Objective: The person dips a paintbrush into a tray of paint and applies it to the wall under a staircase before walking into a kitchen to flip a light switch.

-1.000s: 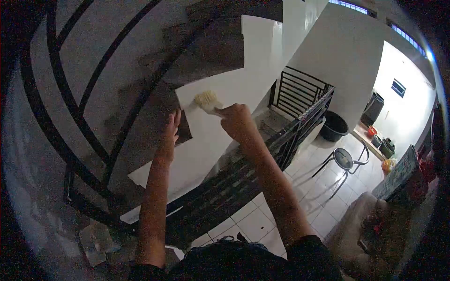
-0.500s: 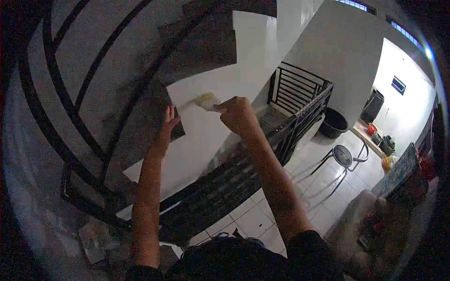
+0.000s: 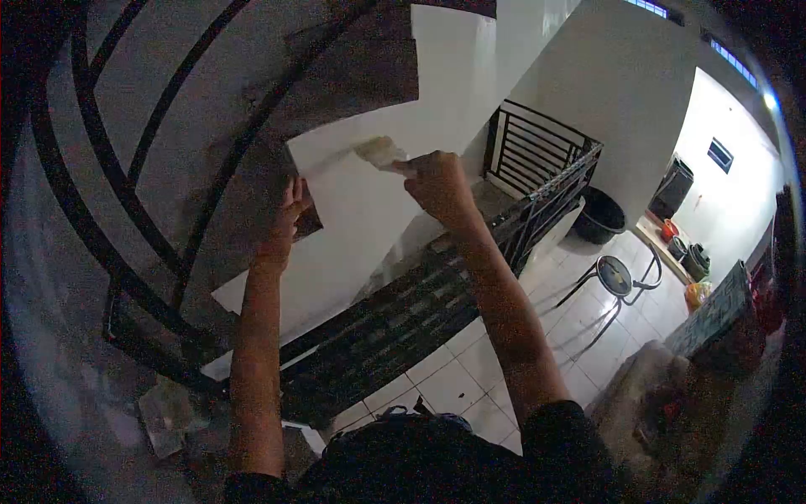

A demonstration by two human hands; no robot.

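Observation:
My right hand (image 3: 437,183) grips a paintbrush (image 3: 379,154), its pale bristles pressed against a white-painted wall surface (image 3: 361,218) near the top edge of the white patch. My left hand (image 3: 284,223) rests flat against the edge of a dark unpainted stair side (image 3: 252,202), fingers spread, holding nothing. Both arms reach up and forward from the bottom of the view.
A black curved metal railing (image 3: 101,218) sweeps across the left. A black stair railing (image 3: 537,160) stands behind the wall. Below lie white floor tiles (image 3: 453,386), a round black stool (image 3: 614,275), a black bucket (image 3: 601,220) and pots (image 3: 693,260) along the far wall.
My right hand has carried the brush upward and slightly right along the white wall. My left hand has stayed on the dark stair edge.

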